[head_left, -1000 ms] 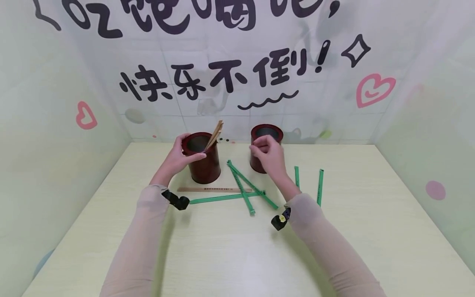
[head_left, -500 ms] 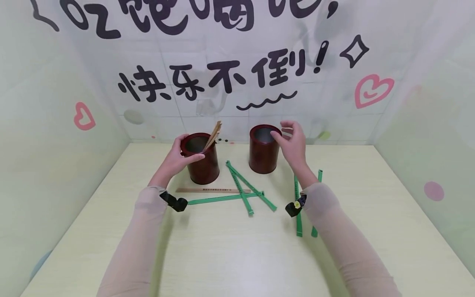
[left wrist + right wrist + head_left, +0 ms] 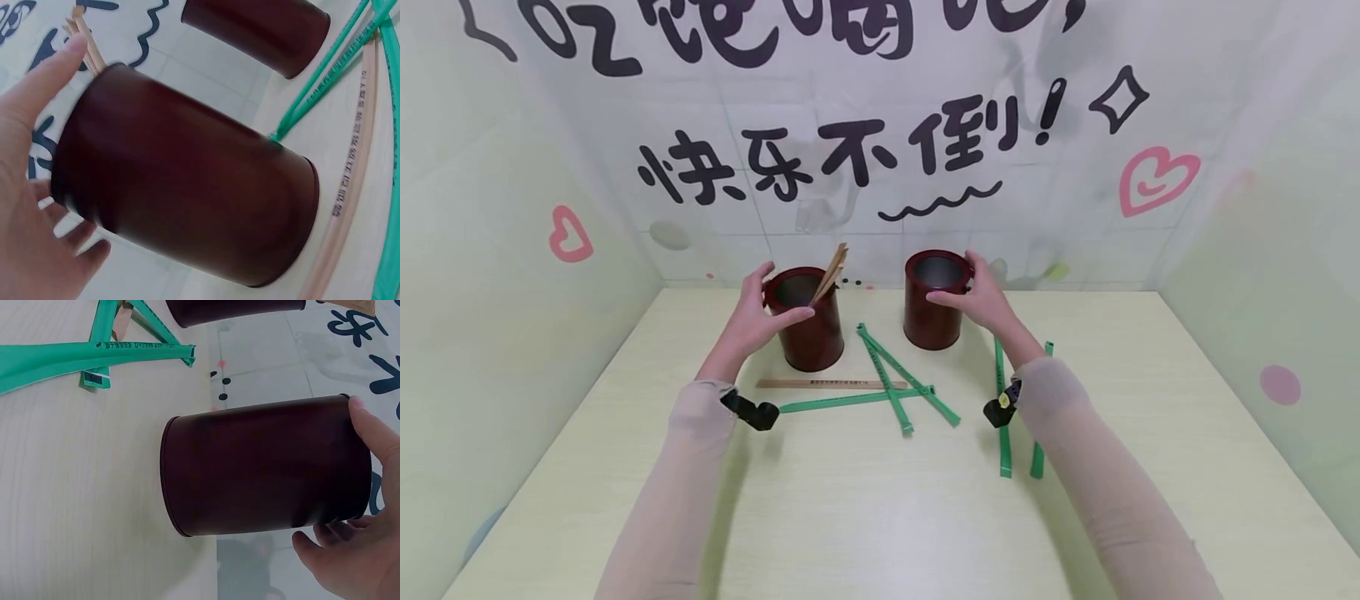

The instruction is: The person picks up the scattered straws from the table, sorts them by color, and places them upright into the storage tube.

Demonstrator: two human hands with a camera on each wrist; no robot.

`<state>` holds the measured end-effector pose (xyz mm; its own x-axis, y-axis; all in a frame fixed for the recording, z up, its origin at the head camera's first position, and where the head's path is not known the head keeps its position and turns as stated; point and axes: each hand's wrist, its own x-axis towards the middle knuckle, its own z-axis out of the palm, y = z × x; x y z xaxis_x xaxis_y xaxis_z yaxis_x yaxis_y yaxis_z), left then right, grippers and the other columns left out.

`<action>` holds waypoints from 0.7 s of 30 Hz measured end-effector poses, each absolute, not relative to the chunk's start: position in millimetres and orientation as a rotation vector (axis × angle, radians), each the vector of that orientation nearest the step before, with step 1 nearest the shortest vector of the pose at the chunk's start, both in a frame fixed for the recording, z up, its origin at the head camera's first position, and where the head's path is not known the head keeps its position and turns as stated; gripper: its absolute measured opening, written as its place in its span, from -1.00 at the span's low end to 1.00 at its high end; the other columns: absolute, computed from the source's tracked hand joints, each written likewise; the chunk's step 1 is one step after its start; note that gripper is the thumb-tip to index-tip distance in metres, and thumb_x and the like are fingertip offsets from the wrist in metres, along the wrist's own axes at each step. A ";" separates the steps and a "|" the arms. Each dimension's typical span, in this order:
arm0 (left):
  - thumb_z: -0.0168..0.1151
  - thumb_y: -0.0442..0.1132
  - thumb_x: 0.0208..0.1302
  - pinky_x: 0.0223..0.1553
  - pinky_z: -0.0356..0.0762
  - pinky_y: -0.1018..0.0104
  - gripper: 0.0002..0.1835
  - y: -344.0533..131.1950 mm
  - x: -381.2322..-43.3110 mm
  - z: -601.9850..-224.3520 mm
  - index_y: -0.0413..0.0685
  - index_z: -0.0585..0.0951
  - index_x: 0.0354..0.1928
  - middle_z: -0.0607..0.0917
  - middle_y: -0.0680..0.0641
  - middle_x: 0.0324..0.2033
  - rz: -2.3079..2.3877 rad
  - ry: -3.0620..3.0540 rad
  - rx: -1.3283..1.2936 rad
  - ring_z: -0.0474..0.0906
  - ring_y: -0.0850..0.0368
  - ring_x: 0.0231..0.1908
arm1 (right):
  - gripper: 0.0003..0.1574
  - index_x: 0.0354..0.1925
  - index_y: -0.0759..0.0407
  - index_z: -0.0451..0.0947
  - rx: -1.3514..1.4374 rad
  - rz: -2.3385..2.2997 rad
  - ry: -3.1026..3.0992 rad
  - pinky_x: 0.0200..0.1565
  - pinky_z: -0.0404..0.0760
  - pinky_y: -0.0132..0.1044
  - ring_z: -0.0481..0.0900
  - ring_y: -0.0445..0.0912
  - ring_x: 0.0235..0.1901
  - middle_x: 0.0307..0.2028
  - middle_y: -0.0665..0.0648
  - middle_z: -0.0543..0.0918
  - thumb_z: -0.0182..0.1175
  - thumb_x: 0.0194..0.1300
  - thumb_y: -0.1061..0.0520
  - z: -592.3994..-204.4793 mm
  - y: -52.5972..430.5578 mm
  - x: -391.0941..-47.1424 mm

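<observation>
In the head view my left hand (image 3: 754, 312) spans the rim of a dark red canister (image 3: 814, 340), thumb in front and fingers round its left side. Several pale wooden sticks (image 3: 89, 44), which look like chopsticks, lean out of that canister's mouth. My right hand (image 3: 988, 298) grips the rim of a second dark red canister (image 3: 931, 315), its thumb across the front and its other fingers at the right side. Both canisters stand upright on the table. Only dark inner wall shows inside the second one.
On the table (image 3: 865, 517), in front of the canisters, several long green printed packets (image 3: 850, 401) lie crossed over one tan printed packet (image 3: 820, 384). Two more green packets (image 3: 1004, 450) lie under the right forearm. A lettered backdrop (image 3: 850, 100) rises behind the table.
My right hand has moved from in front of the right canister to its right side and now holds the rim. My left hand stays at its canister, the index finger lifted slightly.
</observation>
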<state>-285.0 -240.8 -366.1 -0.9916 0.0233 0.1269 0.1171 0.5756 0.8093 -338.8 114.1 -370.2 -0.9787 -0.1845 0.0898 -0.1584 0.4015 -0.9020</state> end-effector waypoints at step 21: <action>0.52 -0.18 0.12 0.31 0.42 -0.01 -0.36 -181.2 -234.9 -328.4 -0.14 0.52 0.24 0.52 -0.14 0.24 -0.780 -2.380 -0.635 0.39 -0.07 0.29 | 0.24 0.53 0.22 -0.08 -0.400 -1.608 2.616 0.42 0.33 0.07 0.23 0.15 0.44 0.46 0.27 0.20 0.46 0.16 0.00 -373.5 117.6 -338.2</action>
